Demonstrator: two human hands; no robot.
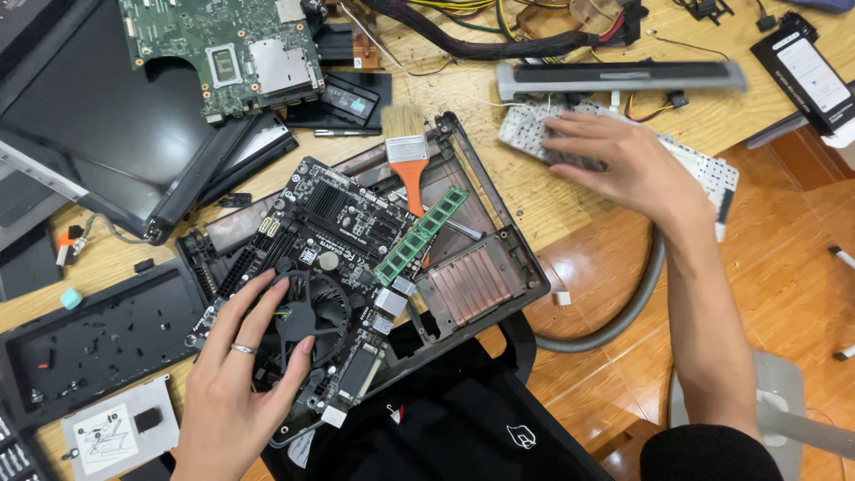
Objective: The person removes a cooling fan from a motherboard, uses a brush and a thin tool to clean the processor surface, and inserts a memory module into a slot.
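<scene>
My left hand (236, 379) rests on the black cooling fan (307, 312) of a black motherboard (329, 240), fingers spread around the fan's edge. A green memory stick (419, 236) lies tilted across the board's right side. Under the board sits an open dark laptop shell (499, 240) with a copper-coloured heat plate (472, 285). My right hand (623, 160) lies palm down, fingers flat, on a white keyboard panel (704, 165) at the table's right edge. An orange-handled brush (410, 160) lies just above the board.
A green circuit board (223, 49) lies on a dark laptop lid at top left. Cables (499, 40) and a grey bar (623, 76) lie at the back. A black perforated panel (98, 338) sits left, a grey hose (623, 312) hangs right, a black bag (445, 428) lies in front.
</scene>
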